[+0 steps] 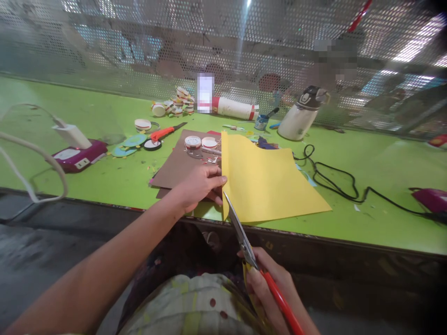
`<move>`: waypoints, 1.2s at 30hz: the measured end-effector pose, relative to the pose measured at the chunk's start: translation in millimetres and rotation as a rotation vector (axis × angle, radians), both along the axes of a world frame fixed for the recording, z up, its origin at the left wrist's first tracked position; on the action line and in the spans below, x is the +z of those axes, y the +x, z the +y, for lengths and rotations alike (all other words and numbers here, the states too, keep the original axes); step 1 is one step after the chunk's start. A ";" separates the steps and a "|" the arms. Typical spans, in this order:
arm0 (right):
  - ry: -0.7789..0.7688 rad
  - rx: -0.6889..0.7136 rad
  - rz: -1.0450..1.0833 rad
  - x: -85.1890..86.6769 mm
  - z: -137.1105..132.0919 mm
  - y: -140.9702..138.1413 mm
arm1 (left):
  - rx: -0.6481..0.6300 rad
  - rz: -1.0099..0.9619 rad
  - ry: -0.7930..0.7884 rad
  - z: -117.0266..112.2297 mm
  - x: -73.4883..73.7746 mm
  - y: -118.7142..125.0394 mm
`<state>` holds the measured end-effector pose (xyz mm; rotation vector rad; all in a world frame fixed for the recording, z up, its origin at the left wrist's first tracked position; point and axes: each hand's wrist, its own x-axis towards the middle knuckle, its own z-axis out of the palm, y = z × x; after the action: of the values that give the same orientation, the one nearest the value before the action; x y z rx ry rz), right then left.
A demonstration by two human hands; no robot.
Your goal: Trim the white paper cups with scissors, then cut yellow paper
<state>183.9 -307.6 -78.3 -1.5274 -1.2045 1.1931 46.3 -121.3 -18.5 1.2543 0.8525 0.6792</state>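
Note:
A yellow sheet (pixel 268 181) of paper or thin foam lies over the near edge of the green table, with a narrow strip along its left side. My left hand (pixel 204 184) pinches that left edge, the thumb on top and the other fingers partly hidden behind it. In my right hand (pixel 268 284) is a pair of scissors (pixel 240 232) with a red handle. Their blades point up and away from me, the tip at the sheet's lower left edge just below my left thumb. Brown sheets (pixel 178 163) lie beneath my left hand.
Small round tins (pixel 193 142) and paper scraps lie on the brown sheets. Farther left are orange-handled scissors (pixel 162 133) and a purple power strip (pixel 78 156). A bottle (pixel 298 114), a white-and-red roll (pixel 233 108) and a lit phone (pixel 205 93) stand behind. A black cord (pixel 335 186) runs right.

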 end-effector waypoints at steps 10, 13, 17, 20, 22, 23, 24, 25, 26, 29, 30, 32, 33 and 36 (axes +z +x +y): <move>0.030 -0.022 -0.075 -0.3 -3.8 0.0 | -0.044 0.073 -0.025 -19.2 -3.9 -8.0; 0.077 -0.022 -0.113 -0.2 -5.0 -0.2 | -0.071 0.064 -0.033 -22.2 -3.8 -7.6; 0.111 -0.032 -0.130 0.5 -7.0 -0.5 | -0.102 0.080 -0.039 -24.7 -2.5 -6.4; 0.119 -0.033 -0.139 0.6 -7.7 -0.9 | -0.139 0.097 -0.065 -27.1 -1.5 -4.7; 0.128 -0.031 -0.149 0.2 -7.8 -1.4 | -0.159 0.107 -0.069 -28.8 -1.0 -3.6; 0.132 -0.030 -0.151 -0.1 -7.8 -1.7 | -0.163 0.111 -0.066 -29.5 -0.8 -3.1; 0.133 -0.029 -0.152 -0.3 -7.9 -2.0 | -0.164 0.112 -0.061 -30.2 -0.9 -2.8; 0.131 -0.030 -0.150 -0.5 -8.1 -2.5 | -0.163 0.108 -0.056 -30.7 -1.0 -2.5; 0.128 -0.033 -0.149 -0.6 -8.5 -3.0 | -0.163 0.101 -0.053 -31.3 -1.2 -2.4; 0.137 -0.046 -0.149 -0.3 -10.2 -5.2 | -0.176 0.076 -0.067 -33.3 -2.0 -2.6; 0.139 -0.052 -0.146 -0.1 -11.0 -6.0 | -0.180 0.069 -0.076 -34.2 -2.2 -2.8; 0.142 -0.067 -0.133 0.0 -12.4 -7.7 | -0.183 0.054 -0.096 -36.3 -2.1 -3.3; 0.141 -0.074 -0.122 -0.1 -13.1 -8.5 | -0.186 0.046 -0.105 -37.5 -1.9 -3.5; 0.145 -0.077 -0.081 -1.4 -14.9 -10.5 | -0.194 0.027 -0.130 -40.8 -1.3 -4.2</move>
<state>173.4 -322.5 -79.6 -1.5113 -1.2459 0.9804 42.1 -162.2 -19.8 1.2118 0.7729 0.4461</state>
